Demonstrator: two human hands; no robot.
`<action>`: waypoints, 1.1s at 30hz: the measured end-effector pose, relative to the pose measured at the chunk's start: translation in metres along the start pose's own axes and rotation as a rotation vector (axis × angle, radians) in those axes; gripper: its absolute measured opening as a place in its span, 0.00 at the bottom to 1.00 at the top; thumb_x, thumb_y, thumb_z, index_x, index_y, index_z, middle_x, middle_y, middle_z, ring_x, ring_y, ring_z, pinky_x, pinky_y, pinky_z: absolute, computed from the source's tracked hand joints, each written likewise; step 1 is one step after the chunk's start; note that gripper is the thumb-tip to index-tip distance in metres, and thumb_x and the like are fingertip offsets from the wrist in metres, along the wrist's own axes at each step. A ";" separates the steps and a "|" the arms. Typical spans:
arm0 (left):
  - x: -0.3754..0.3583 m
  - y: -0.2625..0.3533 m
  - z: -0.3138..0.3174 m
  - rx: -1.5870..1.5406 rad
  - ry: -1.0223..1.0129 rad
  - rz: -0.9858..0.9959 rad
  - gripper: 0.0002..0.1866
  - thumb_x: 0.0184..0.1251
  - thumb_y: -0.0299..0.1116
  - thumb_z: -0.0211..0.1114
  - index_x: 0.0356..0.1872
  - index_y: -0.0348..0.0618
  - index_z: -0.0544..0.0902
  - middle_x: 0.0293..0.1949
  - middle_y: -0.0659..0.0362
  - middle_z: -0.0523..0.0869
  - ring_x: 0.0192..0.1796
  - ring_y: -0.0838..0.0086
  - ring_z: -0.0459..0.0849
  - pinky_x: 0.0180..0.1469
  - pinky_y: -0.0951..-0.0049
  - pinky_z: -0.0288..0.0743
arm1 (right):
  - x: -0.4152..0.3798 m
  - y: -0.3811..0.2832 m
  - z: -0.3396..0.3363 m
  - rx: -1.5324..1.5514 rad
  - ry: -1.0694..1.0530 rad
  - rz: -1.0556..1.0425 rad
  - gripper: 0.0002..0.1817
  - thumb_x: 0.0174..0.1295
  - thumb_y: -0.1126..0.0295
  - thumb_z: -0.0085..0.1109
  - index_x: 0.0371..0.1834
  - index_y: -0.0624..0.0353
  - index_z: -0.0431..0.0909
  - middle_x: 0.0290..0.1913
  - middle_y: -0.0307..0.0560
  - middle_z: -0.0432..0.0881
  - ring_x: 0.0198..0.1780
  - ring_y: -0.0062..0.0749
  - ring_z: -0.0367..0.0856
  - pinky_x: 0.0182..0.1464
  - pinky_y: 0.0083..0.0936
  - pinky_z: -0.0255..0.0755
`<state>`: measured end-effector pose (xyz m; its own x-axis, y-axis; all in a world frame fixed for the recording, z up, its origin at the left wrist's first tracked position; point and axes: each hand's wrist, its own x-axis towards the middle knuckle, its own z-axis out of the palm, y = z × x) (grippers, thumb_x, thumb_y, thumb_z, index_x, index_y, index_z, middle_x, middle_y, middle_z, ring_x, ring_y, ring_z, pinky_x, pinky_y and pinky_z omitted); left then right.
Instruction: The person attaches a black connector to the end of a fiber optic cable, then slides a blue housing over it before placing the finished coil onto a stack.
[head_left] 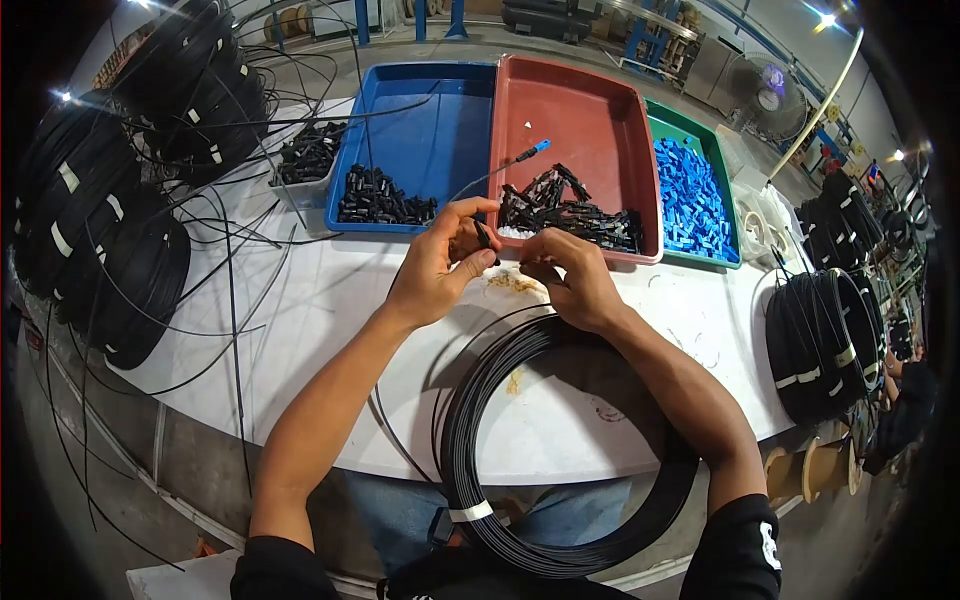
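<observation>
My left hand (447,258) is closed on a small black part (484,236), held between thumb and fingers in front of the trays. Just right of it, my right hand (568,275) is pinched, its fingertips close to the black part; what they hold is too small to name. A coil of black cable (465,440) with a white band lies under my forearms and over the table's front edge. Above my hands, a thin cable with a blue tip (541,146) reaches over the red tray (570,100), which holds black parts (590,222).
The blue tray (420,110) holds small black pieces; the green tray (735,200) holds blue pieces. Stacked cable coils (130,270) stand at the left with loose strands across the white table (330,300). Another coil (825,345) stands at the right edge. A person's arm shows far right.
</observation>
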<state>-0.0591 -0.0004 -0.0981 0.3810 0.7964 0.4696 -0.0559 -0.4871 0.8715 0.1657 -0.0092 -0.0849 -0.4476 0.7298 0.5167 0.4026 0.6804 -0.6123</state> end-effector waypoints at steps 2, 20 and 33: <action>0.000 -0.001 -0.003 0.041 -0.020 0.025 0.27 0.70 0.25 0.66 0.67 0.44 0.66 0.44 0.58 0.83 0.44 0.79 0.82 0.49 0.77 0.76 | 0.001 -0.004 -0.001 -0.009 -0.045 0.026 0.14 0.51 0.90 0.60 0.40 0.65 0.77 0.37 0.55 0.82 0.39 0.49 0.84 0.42 0.38 0.77; -0.001 -0.001 -0.002 -0.073 0.040 -0.053 0.22 0.68 0.19 0.65 0.62 0.40 0.71 0.44 0.47 0.90 0.42 0.71 0.92 0.39 0.77 0.83 | 0.004 -0.011 -0.002 -0.068 -0.042 0.162 0.07 0.65 0.79 0.62 0.42 0.63 0.73 0.33 0.56 0.84 0.36 0.50 0.85 0.39 0.38 0.76; -0.001 -0.005 -0.008 -0.073 -0.013 -0.095 0.20 0.68 0.21 0.65 0.58 0.41 0.70 0.46 0.48 0.90 0.40 0.72 0.91 0.34 0.79 0.78 | 0.003 -0.013 -0.002 -0.049 -0.021 0.143 0.07 0.65 0.78 0.63 0.42 0.62 0.75 0.32 0.55 0.84 0.37 0.51 0.86 0.39 0.39 0.75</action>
<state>-0.0663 0.0038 -0.1025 0.4000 0.8328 0.3828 -0.0854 -0.3820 0.9202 0.1607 -0.0155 -0.0747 -0.3992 0.8185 0.4131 0.5016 0.5721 -0.6489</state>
